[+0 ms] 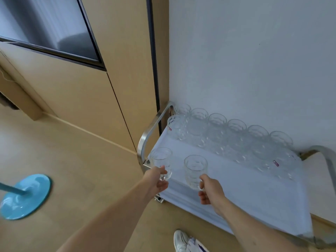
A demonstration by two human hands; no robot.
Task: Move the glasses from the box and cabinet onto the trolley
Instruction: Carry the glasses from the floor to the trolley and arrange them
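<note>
Both hands reach forward over the near left end of the trolley, each carrying a clear glass mug by its handle. The left hand [157,180] has its fingers curled round the handle of the left mug [161,161], which is upright above the trolley's left corner, just inside the steel handle rail [154,124]; whether its base touches the surface cannot be told. The right hand [211,190] pinches the handle of the right mug [195,170] between thumb and curled fingers, and that mug also stands upright, over the white cloth [254,188] that covers the trolley's top shelf; contact with the cloth is likewise unclear. The two mugs sit near each other, side by side, without touching. Further back on the same shelf, close to the white wall [254,51], more glasses [234,139] of the same kind stand packed in rows running from left to right, a few bearing small red stickers. A second steel rail [327,160] curves up at the trolley's right end. To the left of the trolley rises a tan wooden panel [81,97] with a dark-framed window, and on the tan floor at lower left lies a round blue base [27,197] with a blue pole. A white shoe [180,240] shows at the bottom edge
</note>
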